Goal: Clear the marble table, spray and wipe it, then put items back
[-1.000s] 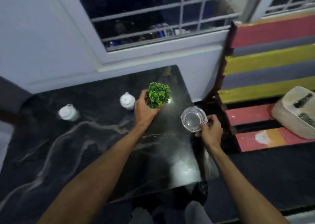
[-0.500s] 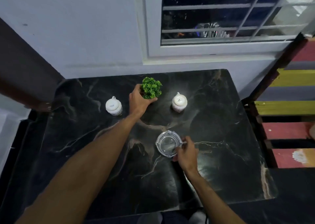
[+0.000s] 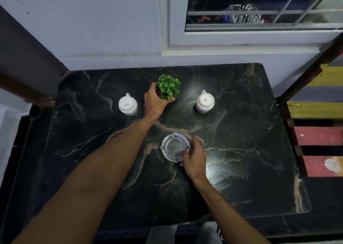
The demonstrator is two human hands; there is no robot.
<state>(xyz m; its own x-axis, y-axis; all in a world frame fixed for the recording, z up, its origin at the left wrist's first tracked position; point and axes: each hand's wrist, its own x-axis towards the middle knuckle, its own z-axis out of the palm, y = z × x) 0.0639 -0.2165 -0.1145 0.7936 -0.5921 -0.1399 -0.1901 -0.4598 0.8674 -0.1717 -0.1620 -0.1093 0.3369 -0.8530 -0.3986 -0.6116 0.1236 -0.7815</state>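
Your left hand (image 3: 156, 102) has its fingers wrapped round the base of the plant (image 3: 168, 86), which sits at 12 o'clock on the table (image 3: 241, 151). It's probably light and tippy, so stay low on the pot, not the leaves. Your right hand (image 3: 194, 158) pinches the ashtray (image 3: 174, 147) mid-table, at its 4 o'clock rim. That glass looks heavy, slick and chippable, so I'd grip across the thick rim.

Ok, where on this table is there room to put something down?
Widest bare stretch of the black marble table: right side, from the right inverted white cup to the edge. Also the near-left corner, nearer than the left inverted white cup. Crowded: the middle, where the left hand holds the green plant and the right hand grips the clear glass ashtray.
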